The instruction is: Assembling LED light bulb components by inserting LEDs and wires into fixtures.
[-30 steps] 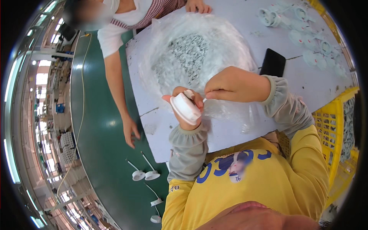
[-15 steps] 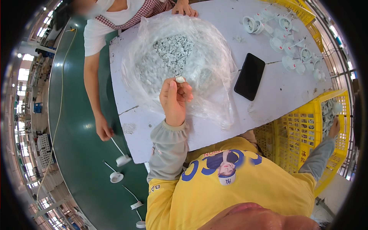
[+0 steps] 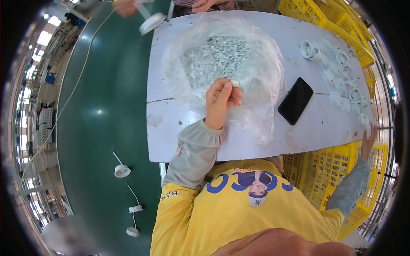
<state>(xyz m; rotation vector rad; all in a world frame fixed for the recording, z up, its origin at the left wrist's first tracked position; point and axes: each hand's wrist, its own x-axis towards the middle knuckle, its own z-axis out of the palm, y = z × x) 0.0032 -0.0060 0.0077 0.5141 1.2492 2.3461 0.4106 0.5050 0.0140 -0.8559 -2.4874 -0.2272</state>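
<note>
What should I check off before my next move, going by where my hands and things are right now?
1. Small white piece gripped in the left hand: ok, held at the fingertips.
2. Clear bag open, with pale parts visible inside: ok.
3. Both hands together: not ok; the right hand is far off, by the yellow crate.
4. Right hand holding something: cannot tell.
5. Phone apart from both hands: ok.
6. Another person's hand apart from yours: ok, beyond the bag.
</note>
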